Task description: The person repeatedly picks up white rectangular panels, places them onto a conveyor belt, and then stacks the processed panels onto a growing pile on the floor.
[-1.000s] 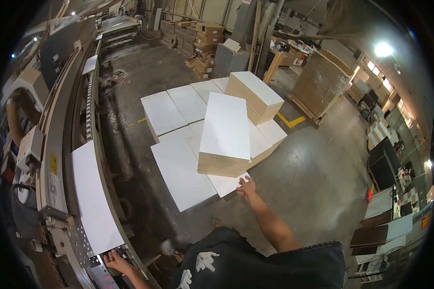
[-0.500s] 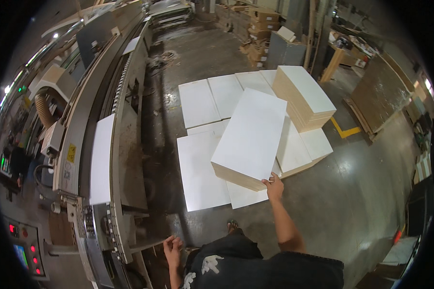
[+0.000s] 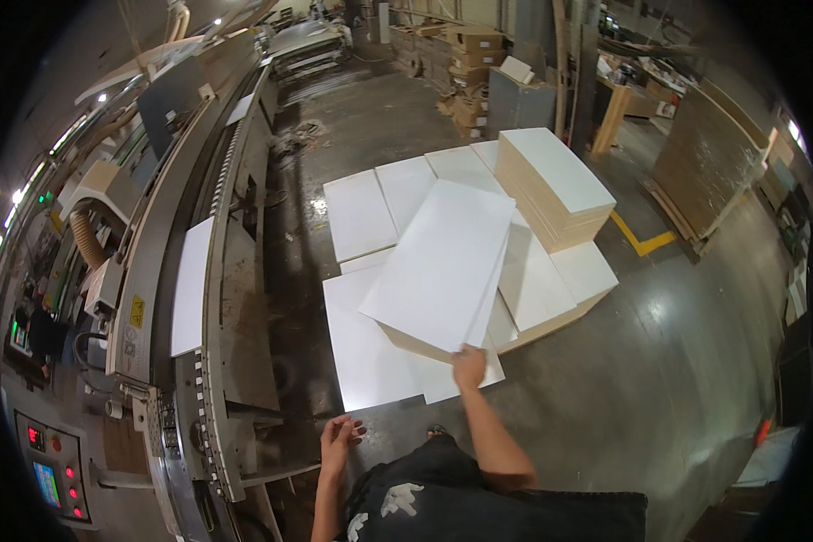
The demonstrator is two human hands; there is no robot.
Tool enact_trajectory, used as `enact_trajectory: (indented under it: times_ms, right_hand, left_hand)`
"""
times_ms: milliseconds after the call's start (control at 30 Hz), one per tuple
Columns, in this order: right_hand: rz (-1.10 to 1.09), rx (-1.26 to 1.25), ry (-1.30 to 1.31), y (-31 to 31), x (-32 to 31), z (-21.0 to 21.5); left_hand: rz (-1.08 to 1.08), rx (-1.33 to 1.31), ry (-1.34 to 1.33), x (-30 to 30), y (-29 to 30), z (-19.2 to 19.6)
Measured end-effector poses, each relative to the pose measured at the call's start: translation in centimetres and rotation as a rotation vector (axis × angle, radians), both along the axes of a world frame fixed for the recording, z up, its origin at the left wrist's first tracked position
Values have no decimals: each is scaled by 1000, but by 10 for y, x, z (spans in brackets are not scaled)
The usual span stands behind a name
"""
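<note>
My right hand (image 3: 469,367) has its fingers closed on the near right corner of the top white panel (image 3: 443,262). That panel lies skewed on a stack of equal panels, and a strip of the panel beneath shows along its right edge. Tan board edges (image 3: 411,343) are visible at the stack's near side. My left hand (image 3: 340,437) hovers beside the machine's near end, with loosely bent fingers apart and nothing in them. Wide piles of white panels (image 3: 361,212) lie under the stack.
A long machine (image 3: 244,298) runs along my left, carrying a white panel (image 3: 192,285) on its track. A control box (image 3: 52,470) with red lights stands at lower left. Behind the stack rises a taller panel pile (image 3: 556,185). Large boards (image 3: 709,167) lean at the right.
My right hand has moved left, and the top panel has shifted left with it, uncovering a strip of the one below. My left hand has risen slightly and moved right.
</note>
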State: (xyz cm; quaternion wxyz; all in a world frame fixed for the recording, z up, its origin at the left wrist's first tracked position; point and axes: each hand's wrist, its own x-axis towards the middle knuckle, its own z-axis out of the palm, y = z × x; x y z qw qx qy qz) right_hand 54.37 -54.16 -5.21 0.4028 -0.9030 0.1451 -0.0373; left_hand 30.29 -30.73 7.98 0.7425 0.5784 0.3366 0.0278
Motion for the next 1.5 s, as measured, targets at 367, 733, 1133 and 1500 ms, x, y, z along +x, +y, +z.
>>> enact_trajectory:
  times_ms: [367, 733, 1133, 1500]
  right_hand:
    - [-199, 1075, 557, 69, 9, -20]
    - [564, 1150, 1167, 15, -144, -114]
    - [43, 1094, 797, 56, -87, -27]
    - [733, 695, 1428, 191, -193, -73]
  left_hand:
    - [-5, -137, 99, -8, -2, -22]
    - [-50, -467, 183, 35, 6, -138]
    - [542, 243, 375, -86, 75, -112]
    - [1303, 448, 688, -386, 112, -29]
